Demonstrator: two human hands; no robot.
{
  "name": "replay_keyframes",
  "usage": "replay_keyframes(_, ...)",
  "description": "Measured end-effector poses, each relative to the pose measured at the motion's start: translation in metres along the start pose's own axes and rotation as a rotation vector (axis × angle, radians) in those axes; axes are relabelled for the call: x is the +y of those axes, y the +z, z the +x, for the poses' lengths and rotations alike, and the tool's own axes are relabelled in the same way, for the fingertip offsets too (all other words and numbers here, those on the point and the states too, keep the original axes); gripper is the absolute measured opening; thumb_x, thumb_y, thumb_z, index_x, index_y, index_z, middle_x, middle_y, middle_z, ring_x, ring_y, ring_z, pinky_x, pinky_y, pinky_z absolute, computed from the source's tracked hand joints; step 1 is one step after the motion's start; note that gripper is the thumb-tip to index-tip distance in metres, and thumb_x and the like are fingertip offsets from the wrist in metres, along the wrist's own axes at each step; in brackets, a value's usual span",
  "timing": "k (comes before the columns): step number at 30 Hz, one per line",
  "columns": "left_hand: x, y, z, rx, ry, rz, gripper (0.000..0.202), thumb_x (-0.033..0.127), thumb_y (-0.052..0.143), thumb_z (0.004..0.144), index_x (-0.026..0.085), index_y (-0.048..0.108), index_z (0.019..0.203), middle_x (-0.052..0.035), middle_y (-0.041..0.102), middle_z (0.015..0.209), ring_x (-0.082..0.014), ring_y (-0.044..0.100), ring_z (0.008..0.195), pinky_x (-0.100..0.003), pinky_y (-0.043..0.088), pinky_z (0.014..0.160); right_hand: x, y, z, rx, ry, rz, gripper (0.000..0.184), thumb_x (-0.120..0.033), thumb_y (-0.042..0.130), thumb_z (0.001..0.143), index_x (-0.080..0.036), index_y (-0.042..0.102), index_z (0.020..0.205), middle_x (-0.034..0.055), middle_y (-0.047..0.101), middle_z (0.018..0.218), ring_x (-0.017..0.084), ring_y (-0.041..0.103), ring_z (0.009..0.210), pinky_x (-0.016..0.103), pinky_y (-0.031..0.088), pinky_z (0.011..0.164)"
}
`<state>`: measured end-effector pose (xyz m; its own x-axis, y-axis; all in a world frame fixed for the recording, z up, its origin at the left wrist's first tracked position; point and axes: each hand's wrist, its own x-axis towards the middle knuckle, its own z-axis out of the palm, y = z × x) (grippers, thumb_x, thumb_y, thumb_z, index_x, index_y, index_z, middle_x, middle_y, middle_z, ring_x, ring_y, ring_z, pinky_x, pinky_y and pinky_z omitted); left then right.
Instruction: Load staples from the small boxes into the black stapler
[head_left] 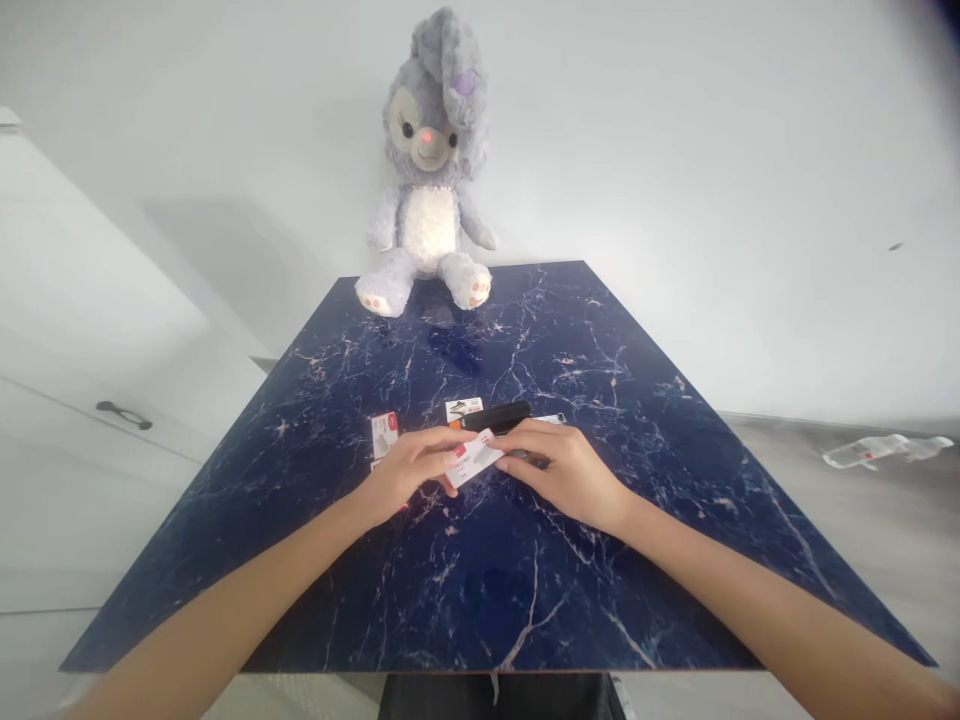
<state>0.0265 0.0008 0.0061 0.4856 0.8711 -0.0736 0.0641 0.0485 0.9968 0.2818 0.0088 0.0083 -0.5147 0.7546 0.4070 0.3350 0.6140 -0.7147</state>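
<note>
Left hand (401,475) and right hand (564,472) pinching small white box (474,457) between them, black stapler (496,416) just beyond, dark marbled worktop (525,580) beneath

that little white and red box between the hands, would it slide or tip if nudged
The small white box looks like light cardboard, so it probably slides easily on the glossy marble-look table. It seems to lie flat, so tipping seems unlikely. Both the left hand and right hand touch it.

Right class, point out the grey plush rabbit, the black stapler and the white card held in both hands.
grey plush rabbit (429,225), head view, white belly.
black stapler (496,416), head view, top.
white card (474,458), head view, middle.
</note>
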Motion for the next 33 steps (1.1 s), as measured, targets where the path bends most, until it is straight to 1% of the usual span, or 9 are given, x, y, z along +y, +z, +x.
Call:
replay_keyframes(4,-0.0046,-0.0023,0.0000,-0.011,0.019,-0.112,0.040,0.031,0.069,0.086,0.020,0.068,0.125,-0.0120,0.065,0.121,-0.0198,0.065,0.089,-0.033,0.059,0.074,0.0017,0.0000,-0.0005,0.024,0.029,-0.034,0.021,-0.027,0.064,0.094,-0.027,0.074,0.112,0.0043,0.072,0.099,0.015,0.065,0.076,0.027,0.053,0.068)
replay_keyframes(10,-0.0074,-0.0017,0.0004,-0.011,0.041,-0.216,0.040,0.022,0.071,0.083,0.021,0.068,0.123,-0.0116,0.064,0.124,-0.0234,0.064,0.099,-0.034,0.060,0.073,0.0006,-0.0016,-0.0011,0.034,0.019,-0.067,0.020,-0.029,0.062,0.095,-0.026,0.073,0.111,0.0050,0.072,0.100,0.015,0.065,0.073,0.027,0.054,0.068)
replay_keyframes(14,-0.0098,-0.0028,0.0005,-0.024,0.055,-0.227,0.042,0.016,0.071,0.081,0.023,0.068,0.123,-0.0105,0.066,0.122,-0.0233,0.065,0.101,-0.033,0.060,0.075,0.0002,-0.0014,-0.0007,0.034,0.017,-0.079,0.020,-0.029,0.062,0.095,-0.027,0.073,0.112,0.0048,0.072,0.099,0.015,0.065,0.073,0.028,0.054,0.067)
replay_keyframes(16,-0.0106,-0.0032,0.0001,-0.027,0.053,-0.217,0.042,0.016,0.070,0.083,0.024,0.068,0.124,-0.0099,0.066,0.122,-0.0223,0.065,0.099,-0.033,0.059,0.075,0.0011,-0.0011,-0.0011,0.035,0.012,-0.089,0.020,-0.029,0.062,0.095,-0.027,0.072,0.112,0.0044,0.072,0.098,0.015,0.065,0.073,0.029,0.054,0.068)
replay_keyframes(21,-0.0096,-0.0045,-0.0012,-0.032,0.033,-0.219,0.043,0.023,0.074,0.084,0.024,0.067,0.126,-0.0113,0.066,0.124,-0.0224,0.067,0.098,-0.035,0.060,0.078,0.0027,-0.0020,-0.0023,0.049,-0.003,-0.099,0.021,-0.030,0.061,0.096,-0.027,0.071,0.114,0.0048,0.072,0.100,0.016,0.066,0.073,0.029,0.054,0.068)
replay_keyframes(25,-0.0073,-0.0047,-0.0007,-0.034,0.025,-0.214,0.041,0.026,0.077,0.081,0.022,0.068,0.121,-0.0110,0.065,0.123,-0.0225,0.065,0.102,-0.031,0.061,0.075,0.0013,-0.0024,-0.0023,0.050,-0.033,-0.092,0.021,-0.032,0.060,0.096,-0.026,0.072,0.113,0.0053,0.072,0.099,0.016,0.066,0.075,0.028,0.055,0.066)
replay_keyframes(28,-0.0054,-0.0033,-0.0003,-0.035,0.020,-0.191,0.042,0.027,0.078,0.080,0.021,0.069,0.121,-0.0107,0.065,0.119,-0.0207,0.065,0.098,-0.028,0.060,0.070,0.0009,-0.0017,-0.0028,0.045,-0.063,-0.084,0.021,-0.031,0.060,0.096,-0.026,0.072,0.113,0.0055,0.072,0.098,0.016,0.067,0.076,0.028,0.055,0.067)
replay_keyframes(33,-0.0044,-0.0006,0.0001,-0.031,0.010,-0.175,0.041,0.028,0.079,0.080,0.019,0.068,0.119,-0.0088,0.068,0.109,-0.0185,0.066,0.091,-0.027,0.060,0.070,0.0005,0.0008,-0.0043,0.037,-0.079,-0.070,0.021,-0.031,0.059,0.097,-0.026,0.071,0.114,0.0062,0.073,0.098,0.017,0.068,0.078,0.029,0.057,0.070)
